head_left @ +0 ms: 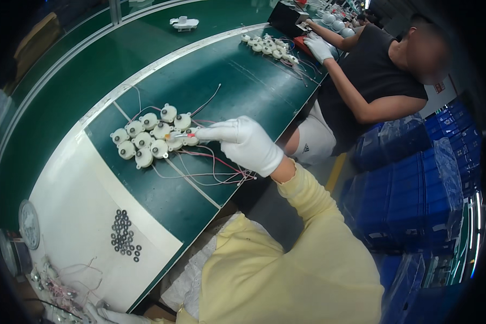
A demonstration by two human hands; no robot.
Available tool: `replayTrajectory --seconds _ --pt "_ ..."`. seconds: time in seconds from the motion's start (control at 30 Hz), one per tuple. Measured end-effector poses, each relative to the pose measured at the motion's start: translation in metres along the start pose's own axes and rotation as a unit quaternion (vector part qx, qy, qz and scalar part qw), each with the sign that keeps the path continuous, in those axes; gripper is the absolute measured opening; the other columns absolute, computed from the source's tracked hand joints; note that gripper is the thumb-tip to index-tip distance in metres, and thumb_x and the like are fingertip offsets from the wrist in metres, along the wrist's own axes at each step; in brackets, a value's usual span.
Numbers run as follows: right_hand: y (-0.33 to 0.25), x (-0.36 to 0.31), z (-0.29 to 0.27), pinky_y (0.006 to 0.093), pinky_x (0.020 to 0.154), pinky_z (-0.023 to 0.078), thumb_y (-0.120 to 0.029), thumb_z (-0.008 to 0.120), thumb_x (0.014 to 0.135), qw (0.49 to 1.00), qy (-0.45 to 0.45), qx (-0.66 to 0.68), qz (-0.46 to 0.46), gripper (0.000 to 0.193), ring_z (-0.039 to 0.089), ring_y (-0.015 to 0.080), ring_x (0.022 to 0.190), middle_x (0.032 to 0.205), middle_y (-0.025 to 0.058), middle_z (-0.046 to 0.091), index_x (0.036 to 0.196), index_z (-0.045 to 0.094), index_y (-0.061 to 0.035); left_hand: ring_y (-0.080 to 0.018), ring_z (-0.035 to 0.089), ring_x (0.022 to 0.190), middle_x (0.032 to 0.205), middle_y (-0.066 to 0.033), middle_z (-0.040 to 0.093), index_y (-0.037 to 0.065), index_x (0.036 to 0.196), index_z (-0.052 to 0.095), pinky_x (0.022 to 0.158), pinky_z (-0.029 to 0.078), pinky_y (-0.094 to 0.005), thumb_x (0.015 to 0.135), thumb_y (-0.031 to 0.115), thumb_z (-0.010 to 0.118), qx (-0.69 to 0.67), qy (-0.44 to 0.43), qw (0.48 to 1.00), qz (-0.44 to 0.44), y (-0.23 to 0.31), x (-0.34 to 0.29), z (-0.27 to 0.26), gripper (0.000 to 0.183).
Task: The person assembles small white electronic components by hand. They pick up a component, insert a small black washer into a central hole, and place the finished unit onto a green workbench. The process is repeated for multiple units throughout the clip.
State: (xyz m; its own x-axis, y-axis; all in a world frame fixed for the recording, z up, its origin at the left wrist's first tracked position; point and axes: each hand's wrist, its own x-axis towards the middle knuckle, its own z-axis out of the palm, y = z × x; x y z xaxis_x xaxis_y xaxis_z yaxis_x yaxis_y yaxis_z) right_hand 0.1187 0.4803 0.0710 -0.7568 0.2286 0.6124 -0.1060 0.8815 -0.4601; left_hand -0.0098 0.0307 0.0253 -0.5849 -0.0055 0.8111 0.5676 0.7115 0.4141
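My right hand (247, 142) pinches a small tool, its tip touching the round white motors (151, 137) just to its left.

Cluster of small round white motors (152, 136) lies on green surface (243, 86). Gloved right hand (244, 143) is held just beside its right edge, fingertip touching one motor. Pink wires (210, 167) trail below; black washers (125, 235) well below on white mat (81, 216).

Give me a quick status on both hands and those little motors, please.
Right hand gloved, fingertips on the cluster of round white motors, pinching something small. Left hand low at frame edge by loose wired parts, grip unclear. Pink wires trail under the right hand.
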Motion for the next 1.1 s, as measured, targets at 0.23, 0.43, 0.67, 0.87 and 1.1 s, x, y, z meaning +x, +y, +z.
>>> replayTrajectory --seconds 0.23,0.43,0.67,0.87,1.1 --pt "-0.014 0.008 -0.008 0.0412 0.076 0.059 0.010 0.060 0.076 0.997 -0.005 -0.072 -0.018 0.045 0.074 0.0341 0.087 0.100 0.0154 0.078 0.110 0.080 -0.0108 -0.0276 0.070 0.086 0.125 -0.0213 0.070 -0.012 0.133 0.063 0.075 0.059 -0.0344 0.108 0.002 0.055 -0.008 -0.014 1.000 -0.007 -0.048 -0.025 -0.004 0.029" --pt "-0.008 0.006 -0.002 0.0404 0.077 0.060 0.012 0.058 0.076 0.999 -0.010 -0.045 0.019 0.043 0.075 0.0341 0.086 0.100 0.0165 0.078 0.106 0.081 -0.0098 -0.0297 0.072 0.090 0.121 -0.0217 0.072 -0.010 0.132 0.065 0.073 0.060 -0.0345 0.108 0.003 0.053 0.004 -0.030 0.999 -0.027 -0.041 -0.026 -0.011 0.030" --pt "-0.017 0.015 -0.009 0.0396 0.075 0.060 0.012 0.059 0.078 0.998 -0.016 -0.058 0.021 0.041 0.075 0.0329 0.085 0.099 0.0159 0.078 0.106 0.081 -0.0084 -0.0281 0.070 0.085 0.117 -0.0208 0.073 -0.010 0.130 0.065 0.071 0.059 -0.0337 0.106 0.000 0.054 0.031 -0.025 0.999 0.000 -0.036 -0.025 -0.011 0.029" --pt "-0.017 0.022 -0.015 0.0388 0.076 0.059 0.011 0.063 0.078 0.992 -0.012 -0.123 -0.020 0.039 0.074 0.0311 0.086 0.099 0.0137 0.078 0.107 0.081 -0.0095 -0.0275 0.068 0.079 0.113 -0.0199 0.073 -0.010 0.129 0.066 0.067 0.057 -0.0344 0.106 -0.001 0.055 0.034 -0.030 0.999 0.013 -0.035 -0.023 -0.012 0.027" --pt "-0.022 0.043 -0.023 0.0371 0.073 0.048 0.006 0.068 0.076 0.975 -0.034 -0.200 -0.092 0.034 0.068 0.0249 0.078 0.090 0.0024 0.077 0.097 0.080 -0.0173 -0.0269 0.066 0.076 0.110 -0.0188 0.072 -0.009 0.127 0.066 0.065 0.055 -0.0358 0.105 0.000 0.055 0.022 -0.022 1.000 0.005 -0.028 -0.020 -0.008 0.026"
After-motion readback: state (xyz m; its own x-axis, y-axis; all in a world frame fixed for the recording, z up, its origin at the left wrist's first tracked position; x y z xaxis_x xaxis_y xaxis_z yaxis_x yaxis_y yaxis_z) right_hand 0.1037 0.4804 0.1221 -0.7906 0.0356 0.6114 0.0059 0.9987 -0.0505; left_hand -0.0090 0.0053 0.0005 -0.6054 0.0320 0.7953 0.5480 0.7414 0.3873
